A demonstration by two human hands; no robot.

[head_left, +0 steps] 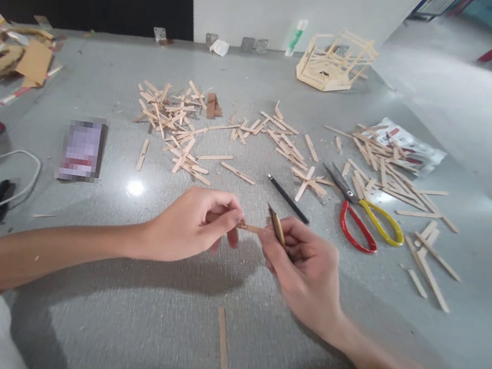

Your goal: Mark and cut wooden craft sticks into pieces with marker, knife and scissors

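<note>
My left hand is closed, pinching a small wooden craft stick between thumb and fingers above the grey table. The stick's right end reaches the fingertips of my right hand. That hand is closed around a craft knife with a brass-coloured handle, its dark pointed tip aimed up and away from me. Whether my right fingers also grip the stick is hard to see. Just beyond the hands lies a black pen-like tool. A long thin wooden strip rests on the table nearer my body.
Scissors with red and yellow handles lie open at right. Loose sticks are heaped behind, more sticks around a plastic packet. A stick framework and glue tube stand at the back. A phone-like object and cable are left.
</note>
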